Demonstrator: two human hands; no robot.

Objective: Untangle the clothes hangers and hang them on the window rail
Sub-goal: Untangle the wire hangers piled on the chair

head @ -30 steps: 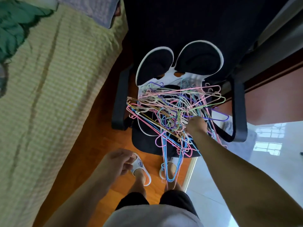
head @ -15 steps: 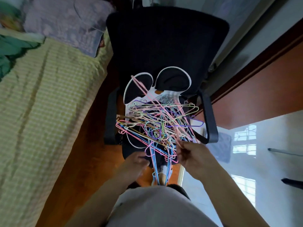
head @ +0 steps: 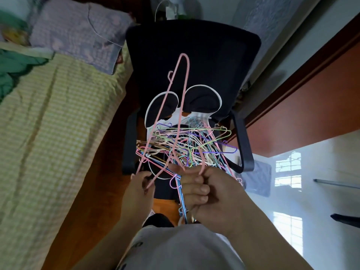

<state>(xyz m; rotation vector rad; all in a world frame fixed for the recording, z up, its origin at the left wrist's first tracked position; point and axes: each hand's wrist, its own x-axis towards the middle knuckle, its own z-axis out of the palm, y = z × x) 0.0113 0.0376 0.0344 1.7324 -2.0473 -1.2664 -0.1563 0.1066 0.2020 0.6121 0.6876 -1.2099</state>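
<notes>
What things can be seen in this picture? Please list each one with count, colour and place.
pink hanger: one, pink, lifted over the pile
tangled hangers: many, mixed colours, on the chair seat
chair: one, black, centre
seat cushion: one, black with white rim, on the chair
bed: one, yellow check cover, at the picture's left
pillow: one, lilac, on the bed
left hand: one, at the pink hanger's lower end
right hand: one, fingers closed on a pink hanger
</notes>
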